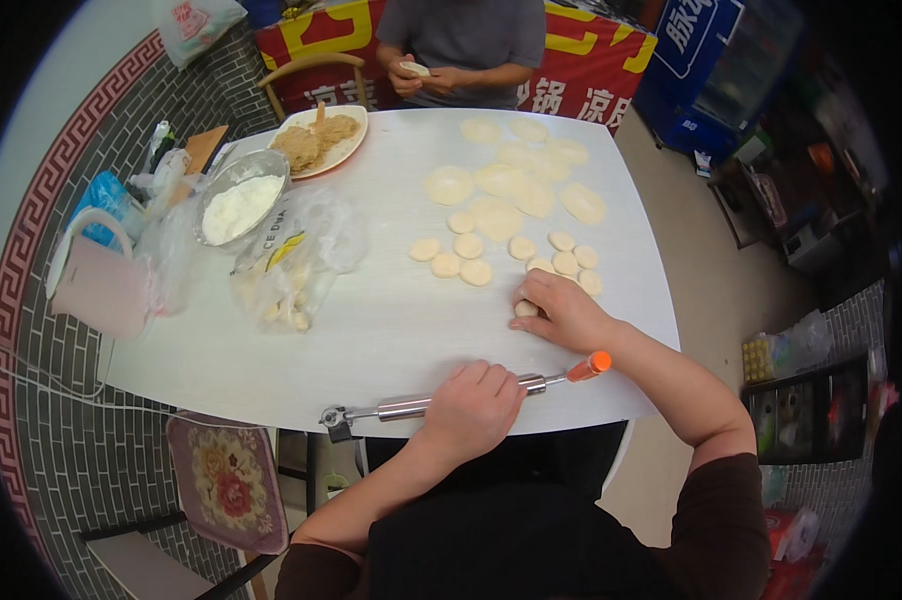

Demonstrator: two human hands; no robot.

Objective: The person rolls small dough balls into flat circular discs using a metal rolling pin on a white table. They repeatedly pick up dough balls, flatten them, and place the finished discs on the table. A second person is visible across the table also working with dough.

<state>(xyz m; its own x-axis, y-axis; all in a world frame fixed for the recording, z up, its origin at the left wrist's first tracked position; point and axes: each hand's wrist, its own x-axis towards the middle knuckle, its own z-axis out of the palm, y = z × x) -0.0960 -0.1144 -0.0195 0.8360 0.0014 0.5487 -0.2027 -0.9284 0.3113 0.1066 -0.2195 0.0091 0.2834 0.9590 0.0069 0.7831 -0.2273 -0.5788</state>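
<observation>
My left hand (472, 411) is closed over a stainless steel rolling pin (404, 408) near the front edge of the white table (376, 315). The pin has an orange grip (590, 366) at its right end and a metal bracket (335, 421) at its left. Fingers and thumb of my right hand (567, 309) close around a small dough piece (526, 308), partly hidden by them. Just beyond that hand lie several small flattened dough discs (468, 246). Farther back, thin rolled dough wrappers (448, 185) are spread out, some overlapping.
Across the table a person (458, 45) holds a filled wrapper (415, 69). A plate of filling (353, 154), a bowl of flour (242, 208) and a plastic bag with dough pieces (293, 300) stand left. A pink kettle (98, 289) is at the left edge, a cushioned chair (230, 480) below.
</observation>
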